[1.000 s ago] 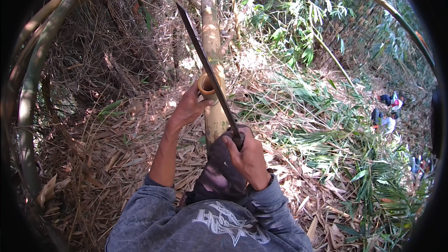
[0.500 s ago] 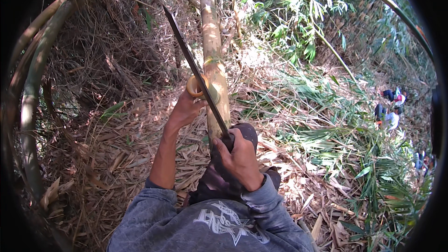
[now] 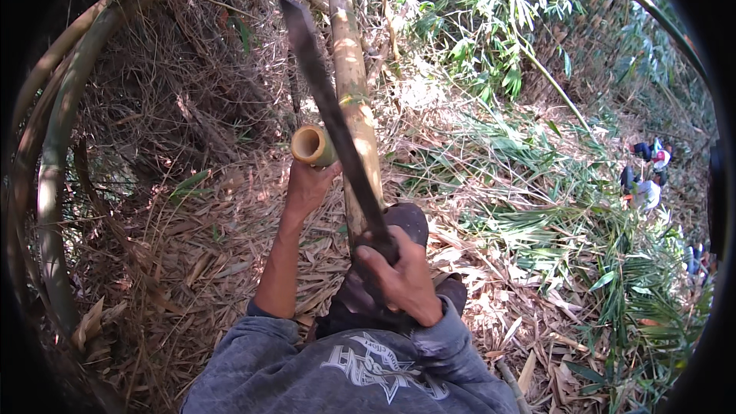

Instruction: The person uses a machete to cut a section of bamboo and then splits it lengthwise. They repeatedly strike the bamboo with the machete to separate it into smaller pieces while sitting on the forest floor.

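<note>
Hands grip machete — tip up-left.

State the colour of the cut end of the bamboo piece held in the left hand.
Pale yellow-tan cut end, hollow centre; head view.

Machete crosses before the bamboo pole, cut bamboo end just left

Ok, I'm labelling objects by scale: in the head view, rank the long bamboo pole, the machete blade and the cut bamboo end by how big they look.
1. long bamboo pole
2. machete blade, nearer the camera, so this is unsure
3. cut bamboo end, clearly smallest
</note>
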A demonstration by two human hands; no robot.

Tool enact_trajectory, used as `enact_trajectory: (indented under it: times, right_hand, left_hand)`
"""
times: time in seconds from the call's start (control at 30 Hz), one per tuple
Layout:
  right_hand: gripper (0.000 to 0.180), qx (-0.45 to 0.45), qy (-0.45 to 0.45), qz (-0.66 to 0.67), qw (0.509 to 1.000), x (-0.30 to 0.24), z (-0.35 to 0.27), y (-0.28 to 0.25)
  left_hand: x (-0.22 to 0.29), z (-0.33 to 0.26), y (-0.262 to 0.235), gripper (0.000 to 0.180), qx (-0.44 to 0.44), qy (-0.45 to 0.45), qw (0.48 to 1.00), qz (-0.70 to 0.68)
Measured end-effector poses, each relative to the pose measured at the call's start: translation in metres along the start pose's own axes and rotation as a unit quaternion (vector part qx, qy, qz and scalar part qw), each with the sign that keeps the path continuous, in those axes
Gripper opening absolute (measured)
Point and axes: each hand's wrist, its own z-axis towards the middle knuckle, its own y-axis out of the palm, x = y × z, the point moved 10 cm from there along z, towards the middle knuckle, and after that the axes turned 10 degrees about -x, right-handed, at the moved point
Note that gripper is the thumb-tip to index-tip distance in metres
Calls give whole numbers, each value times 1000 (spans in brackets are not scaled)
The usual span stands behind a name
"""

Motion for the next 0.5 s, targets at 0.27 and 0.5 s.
enact_trajectory:
  times: [0.27,0.5]
  right_hand:
    - [24,143,159,105,971,85,-66,-75]
    - [17,160,198,22,967,158,-88,-93]
  left_hand:
    - [-12,-8,-37,51,109,20,976,-186]
    - [-85,-1,-15,41,79,-14,846,-527]
